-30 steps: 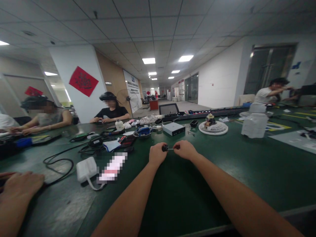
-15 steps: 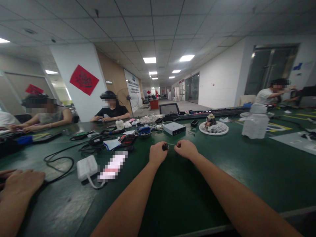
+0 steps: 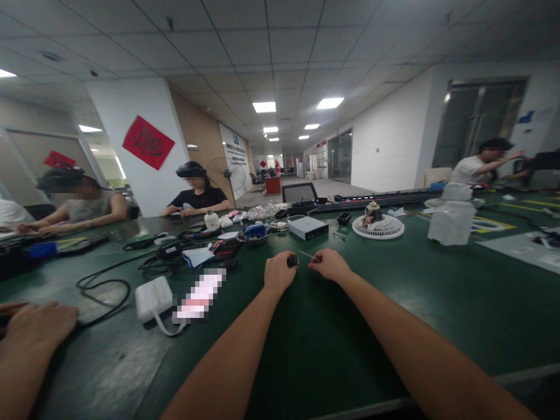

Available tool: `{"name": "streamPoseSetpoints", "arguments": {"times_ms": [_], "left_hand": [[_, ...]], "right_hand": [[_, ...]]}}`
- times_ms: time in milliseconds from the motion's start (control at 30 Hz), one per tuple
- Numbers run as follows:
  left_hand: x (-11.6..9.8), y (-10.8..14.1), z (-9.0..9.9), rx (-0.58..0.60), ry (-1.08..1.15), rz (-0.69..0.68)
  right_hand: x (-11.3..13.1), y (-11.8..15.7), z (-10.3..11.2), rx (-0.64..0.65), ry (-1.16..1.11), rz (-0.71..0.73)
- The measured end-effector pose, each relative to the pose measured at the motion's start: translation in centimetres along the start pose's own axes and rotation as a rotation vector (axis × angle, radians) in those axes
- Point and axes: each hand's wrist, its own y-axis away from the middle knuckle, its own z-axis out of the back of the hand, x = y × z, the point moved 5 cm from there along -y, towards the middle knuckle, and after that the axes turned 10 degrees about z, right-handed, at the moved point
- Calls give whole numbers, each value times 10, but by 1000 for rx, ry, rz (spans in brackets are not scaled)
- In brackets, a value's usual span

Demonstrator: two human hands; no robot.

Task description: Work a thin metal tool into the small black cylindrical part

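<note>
Moved: thin pin point(image 3: 307, 255), pinched in my right hand point(image 3: 330, 264), now clear of small black knob point(image 3: 293, 261), pinched in my left hand point(image 3: 279, 272).

Dark-green workbench top point(image 3: 332, 350): smooth, glossy w/ glare. Thin silver pin point(image 3: 306, 255): bare metal. Small black knob point(image 3: 293, 261): looks plastic. White rounded power adapter point(image 3: 151, 298): matt plastic.

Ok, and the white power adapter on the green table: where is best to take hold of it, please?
Take the white power adapter by its two sides, coming from above. It lies flat as a block, so fingers fit around its body, and the white cable leaves its near end, so avoid that end.
</note>
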Motion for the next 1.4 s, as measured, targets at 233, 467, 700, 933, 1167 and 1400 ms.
{"name": "streamPoseSetpoints", "arguments": {"times_ms": [233,467,700,933,1167,1400], "left_hand": [[4,-2,-5,-20,59,13],[-9,4,-7,125,125,-127],[-20,9,-3,184,186,-238],[-19,8,-4,188,211,-207],[-18,8,-7,190,212,-223],[-11,4,-7,85,25,-143]], "right_hand": [[-5,-1,1,-58,-69,16],[3,-7,-3,-64,-201,110],[-2,-6,-1,-123,-238,72],[-5,-10,-7,-81,-303,97],[-7,-8,-9,-104,-243,13],[-11,-5,2,-84,-130,22]]}}
